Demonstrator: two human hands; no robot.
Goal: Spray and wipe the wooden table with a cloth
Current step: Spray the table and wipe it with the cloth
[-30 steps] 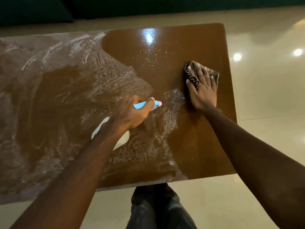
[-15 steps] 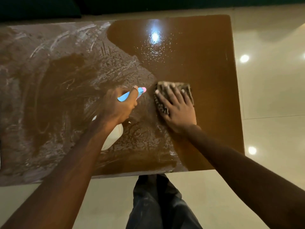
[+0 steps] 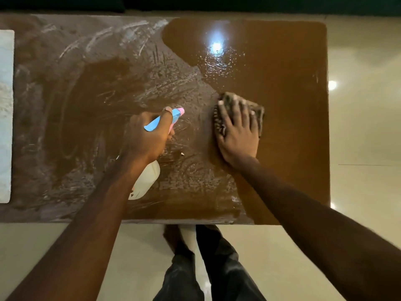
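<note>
Where the table point(image 3: 282, 61) ends leftward, a pale slab point(image 3: 5, 116) lies.

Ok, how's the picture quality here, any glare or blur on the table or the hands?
Head view: a bright lamp reflection glares off the wet far part of the table. In the same view, the right hand and the cloth under it look slightly motion-blurred, while the left hand gripping the spray bottle is sharper. Smaller light spots shine on the floor, and the overall light is dim and warm.
</note>
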